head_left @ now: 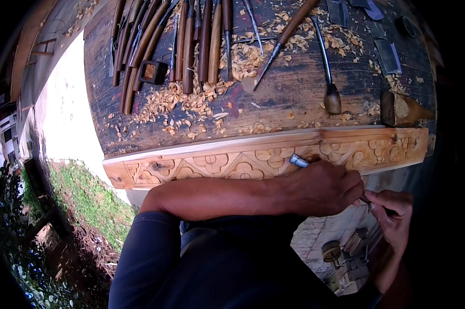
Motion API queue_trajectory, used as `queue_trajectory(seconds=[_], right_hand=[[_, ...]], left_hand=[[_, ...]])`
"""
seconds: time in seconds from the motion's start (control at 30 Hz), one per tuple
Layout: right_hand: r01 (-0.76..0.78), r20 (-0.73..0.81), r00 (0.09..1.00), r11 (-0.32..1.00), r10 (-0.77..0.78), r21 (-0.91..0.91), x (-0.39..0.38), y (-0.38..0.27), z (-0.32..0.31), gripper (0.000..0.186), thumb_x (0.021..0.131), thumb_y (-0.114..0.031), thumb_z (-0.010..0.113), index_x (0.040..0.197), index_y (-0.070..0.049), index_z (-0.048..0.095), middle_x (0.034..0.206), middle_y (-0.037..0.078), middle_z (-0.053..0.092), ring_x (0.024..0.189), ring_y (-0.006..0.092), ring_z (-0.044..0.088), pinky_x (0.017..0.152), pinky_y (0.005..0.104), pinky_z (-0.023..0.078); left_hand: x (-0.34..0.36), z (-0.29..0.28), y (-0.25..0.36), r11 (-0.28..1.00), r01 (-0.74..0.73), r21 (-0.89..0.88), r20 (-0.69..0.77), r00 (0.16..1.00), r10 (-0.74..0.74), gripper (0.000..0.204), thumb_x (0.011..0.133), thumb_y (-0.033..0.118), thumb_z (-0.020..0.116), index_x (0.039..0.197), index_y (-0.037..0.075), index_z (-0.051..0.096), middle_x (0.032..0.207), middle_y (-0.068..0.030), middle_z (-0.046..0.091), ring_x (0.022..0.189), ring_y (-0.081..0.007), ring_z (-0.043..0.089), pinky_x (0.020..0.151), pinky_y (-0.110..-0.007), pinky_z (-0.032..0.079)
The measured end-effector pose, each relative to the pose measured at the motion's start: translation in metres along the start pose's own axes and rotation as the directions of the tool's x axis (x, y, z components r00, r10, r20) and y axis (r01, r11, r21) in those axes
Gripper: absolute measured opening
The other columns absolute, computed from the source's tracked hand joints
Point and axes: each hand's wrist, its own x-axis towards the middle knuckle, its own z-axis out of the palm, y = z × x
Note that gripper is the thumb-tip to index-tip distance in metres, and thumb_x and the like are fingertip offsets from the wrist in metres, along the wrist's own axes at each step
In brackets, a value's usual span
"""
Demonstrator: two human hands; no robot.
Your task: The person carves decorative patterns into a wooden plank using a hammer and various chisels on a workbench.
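Observation:
A long carved wooden board (120, 175), with rows of four-petalled flowers and diagonal lines in relief, lies along the near edge of the workbench. Across it reaches my left forearm. My left hand (322, 188) is closed over a carving chisel (298, 160), whose pale metal end pokes out beside the fingers above the board. Further right, just off the board's near edge, my right hand (395, 211) pinches the tool's other end between thumb and fingers. Most of the chisel is hidden under my left hand.
Wooden-handled carving tools (188, 51) lie in a row at the back of the workbench (101, 82), beside a small dark box (153, 72). Wood shavings (165, 101) are scattered about. A chisel with a dark handle (333, 99) and a wooden block (405, 109) lie behind the board.

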Motion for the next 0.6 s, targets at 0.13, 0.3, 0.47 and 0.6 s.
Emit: queue_trajectory(seconds=[0.13, 0.3, 0.47, 0.6], right_hand=[[-0.062, -0.008, 0.998, 0.997, 0.062, 0.051, -0.0038, 0.0078, 0.0026, 0.043, 0.08, 0.019, 0.075, 0.116, 0.001, 0.086, 0.083, 0.016, 0.08, 0.066, 0.0162, 0.072, 0.063, 0.0274, 0.052], [-0.049, -0.005, 0.999, 0.998, 0.05, 0.041, -0.0042, 0.0068, 0.0053, 0.043, 0.08, 0.019, 0.075, 0.116, 0.0, 0.087, 0.086, 0.016, 0.081, 0.069, 0.0168, 0.074, 0.065, 0.0273, 0.054], [-0.022, -0.021, 1.0, 1.0, 0.022, 0.019, -0.0051, 0.0075, 0.0091, 0.041, 0.081, 0.019, 0.075, 0.115, 0.001, 0.086, 0.086, 0.016, 0.081, 0.07, 0.0172, 0.075, 0.066, 0.0275, 0.054], [-0.034, -0.009, 0.999, 0.999, 0.034, 0.022, -0.0061, 0.0035, 0.0102, 0.041, 0.081, 0.02, 0.074, 0.116, 0.002, 0.086, 0.086, 0.016, 0.08, 0.07, 0.0177, 0.074, 0.066, 0.0276, 0.054]], left_hand=[[-0.0004, 0.001, 0.0006, 1.0, 0.012, -0.001, 0.005, 1.0, -0.012, 0.03, 0.102, 0.03, 0.075, 0.097, 0.001, 0.068, 0.092, -0.0087, 0.062, 0.069, -0.0193, 0.065, 0.055, -0.036, 0.055], [-0.0015, 0.0031, 0.0018, 1.0, 0.025, 0.001, 0.004, 1.0, -0.025, 0.031, 0.102, 0.031, 0.075, 0.093, 0.002, 0.066, 0.09, -0.0088, 0.06, 0.067, -0.02, 0.065, 0.054, -0.037, 0.055], [-0.0027, 0.0047, 0.0027, 0.999, 0.043, -0.007, -0.002, 0.999, -0.043, 0.032, 0.102, 0.032, 0.074, 0.092, 0.003, 0.066, 0.088, -0.0087, 0.059, 0.067, -0.0208, 0.066, 0.054, -0.038, 0.055], [-0.0034, 0.003, 0.0036, 0.999, 0.048, 0.0, 0.008, 0.999, -0.048, 0.032, 0.102, 0.032, 0.074, 0.09, 0.003, 0.066, 0.086, -0.0083, 0.058, 0.065, -0.0208, 0.066, 0.053, -0.038, 0.054]])
